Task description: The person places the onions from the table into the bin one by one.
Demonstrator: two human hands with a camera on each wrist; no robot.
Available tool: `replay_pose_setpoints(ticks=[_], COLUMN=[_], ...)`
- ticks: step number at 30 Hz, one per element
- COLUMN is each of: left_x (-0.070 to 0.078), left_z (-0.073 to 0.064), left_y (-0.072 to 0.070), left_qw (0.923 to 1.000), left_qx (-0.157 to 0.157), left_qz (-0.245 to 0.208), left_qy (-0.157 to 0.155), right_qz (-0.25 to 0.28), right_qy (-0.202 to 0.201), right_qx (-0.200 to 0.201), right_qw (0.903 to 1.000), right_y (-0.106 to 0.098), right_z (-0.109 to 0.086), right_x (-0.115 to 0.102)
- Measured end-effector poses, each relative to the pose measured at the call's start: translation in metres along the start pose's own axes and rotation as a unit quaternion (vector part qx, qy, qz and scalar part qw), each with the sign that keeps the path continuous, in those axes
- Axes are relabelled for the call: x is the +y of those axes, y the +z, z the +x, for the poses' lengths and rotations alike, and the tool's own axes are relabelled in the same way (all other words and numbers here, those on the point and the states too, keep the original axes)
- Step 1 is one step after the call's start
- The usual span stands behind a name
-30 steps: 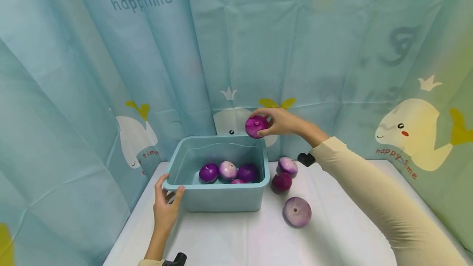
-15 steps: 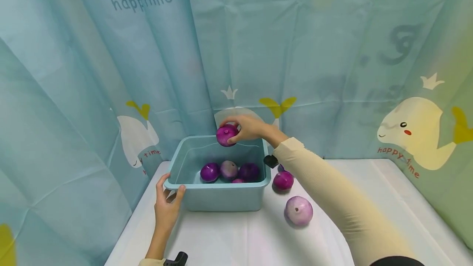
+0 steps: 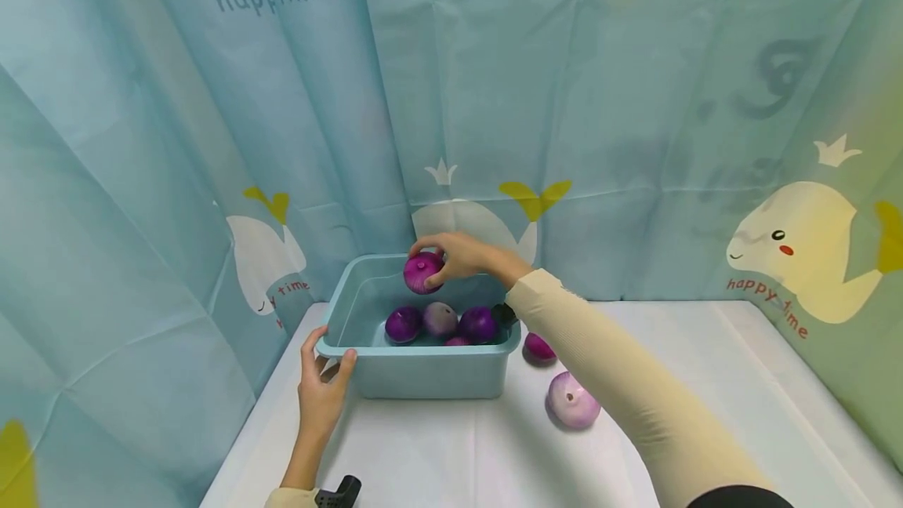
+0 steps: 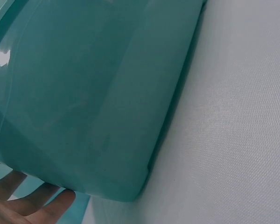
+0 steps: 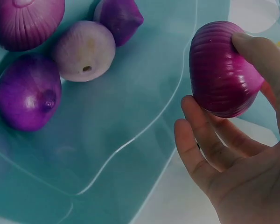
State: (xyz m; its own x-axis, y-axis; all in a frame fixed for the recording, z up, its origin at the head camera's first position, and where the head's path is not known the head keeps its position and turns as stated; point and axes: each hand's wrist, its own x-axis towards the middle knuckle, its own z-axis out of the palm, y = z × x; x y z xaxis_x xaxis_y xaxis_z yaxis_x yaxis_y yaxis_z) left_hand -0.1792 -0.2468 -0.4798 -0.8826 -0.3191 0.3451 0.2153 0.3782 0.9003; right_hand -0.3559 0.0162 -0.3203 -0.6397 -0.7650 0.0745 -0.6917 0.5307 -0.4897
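Note:
My right hand [image 3: 455, 255] pinches a red onion [image 3: 423, 273] between thumb and fingers, over the back of a light blue plastic bin [image 3: 430, 373]. In the right wrist view the ribbed magenta side of this onion [image 5: 221, 70] shows, apart from the onions below. Inside the bin lie a purple onion [image 3: 404, 324], a pale onion [image 3: 440, 320], a darker purple onion [image 3: 478, 325] and a partly hidden magenta onion [image 3: 457, 341]. At the bin's front left corner my left hand [image 3: 322, 398] grips the rim, its fingers [image 4: 56, 205] against the wall.
On the white table [image 3: 423, 453], right of the bin, are a magenta onion [image 3: 539, 347] and a pale purple onion [image 3: 573, 400]. My right sleeve [image 3: 621, 382] passes above that side. A whale-print curtain [image 3: 480, 100] hangs closely behind and along both sides.
My right hand has carried the red onion left and lower, from the bin's back right corner to over its inside. Its arm now hides one table onion. My left hand keeps its grip.

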Motion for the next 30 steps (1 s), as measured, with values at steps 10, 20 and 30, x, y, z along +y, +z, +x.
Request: replay_pose_setpoints(ticks=[10,20,30], left_x=[0.002,-0.001,-0.001], left_z=[-0.001,0.001,0.001], left_y=[-0.001,0.0,-0.002], left_qw=[0.9999,0.9998,0.9999], left_qx=[-0.001,0.002,-0.002], left_qz=[0.01,0.018,0.012], left_qy=[-0.003,0.001,-0.005], right_qz=[-0.002,0.009,0.041], right_qy=[0.006,-0.006,-0.037], right_qx=[-0.025,-0.017,0.016], right_qw=[0.9997,0.9998,0.9983], right_y=[0.004,0.001,-0.011], right_z=[0.001,-0.002,-0.023], right_x=[0.0,-0.001,0.015])
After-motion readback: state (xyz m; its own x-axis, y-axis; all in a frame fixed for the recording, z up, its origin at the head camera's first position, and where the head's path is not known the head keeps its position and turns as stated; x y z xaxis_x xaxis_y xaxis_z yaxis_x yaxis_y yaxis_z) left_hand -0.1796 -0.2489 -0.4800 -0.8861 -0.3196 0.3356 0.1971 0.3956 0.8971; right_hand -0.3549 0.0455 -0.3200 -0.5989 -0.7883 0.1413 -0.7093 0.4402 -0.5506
